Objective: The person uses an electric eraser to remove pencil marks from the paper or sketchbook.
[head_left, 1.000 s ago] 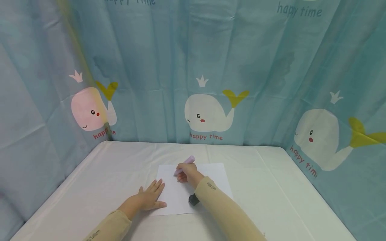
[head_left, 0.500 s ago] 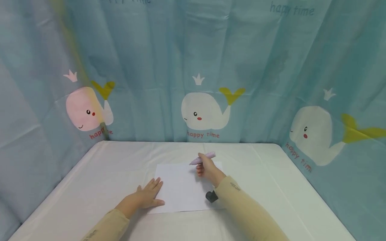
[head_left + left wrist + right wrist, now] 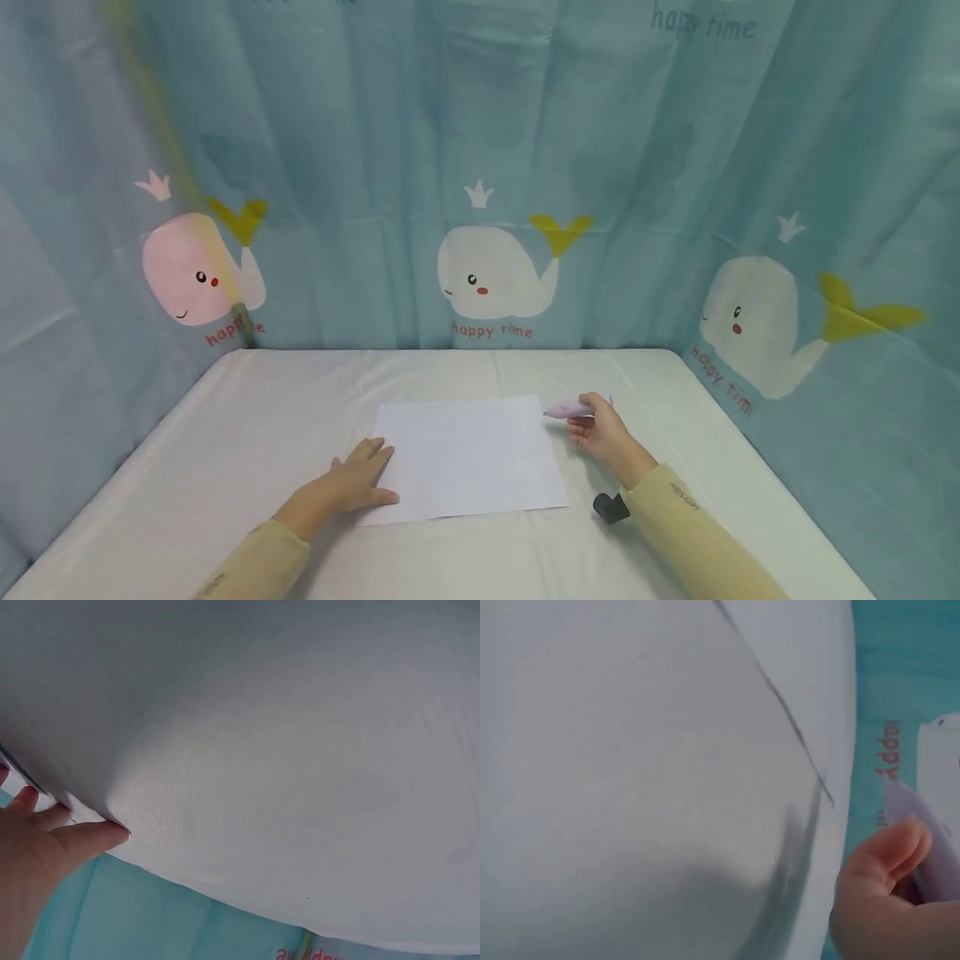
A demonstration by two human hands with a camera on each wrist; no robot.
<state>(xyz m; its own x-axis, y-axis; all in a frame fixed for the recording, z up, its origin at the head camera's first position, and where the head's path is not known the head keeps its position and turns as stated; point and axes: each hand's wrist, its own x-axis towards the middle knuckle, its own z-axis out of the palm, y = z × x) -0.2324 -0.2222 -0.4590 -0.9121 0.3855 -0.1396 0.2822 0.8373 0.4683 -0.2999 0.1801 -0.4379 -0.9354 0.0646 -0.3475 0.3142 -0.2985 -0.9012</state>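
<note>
My right hand [image 3: 603, 429] grips a thick light-purple pen [image 3: 567, 408] just past the right edge of the paper. The pen's narrow tip points left, toward the sheet's upper right corner. In the right wrist view, thumb and finger curl round the pen [image 3: 922, 840], whose rear end runs out of frame. A white sheet of paper [image 3: 465, 458] lies on the table, and no marks show on it. My left hand [image 3: 352, 479] rests on the sheet's left edge, thumb and fingers extended. The left wrist view shows that hand [image 3: 45, 847] touching the white surface with its fingertips.
A white cloth covers the table [image 3: 300, 392]. Behind and beside it hang light-blue curtains [image 3: 360, 233] printed with whales. A black wrist-worn device [image 3: 611, 508] sits by the right sleeve [image 3: 690, 525], close over the table.
My right hand has moved rightward with the pen, from over the paper's left half to beyond its right edge. The left hand stays at the left edge. The head view has turned slightly.
</note>
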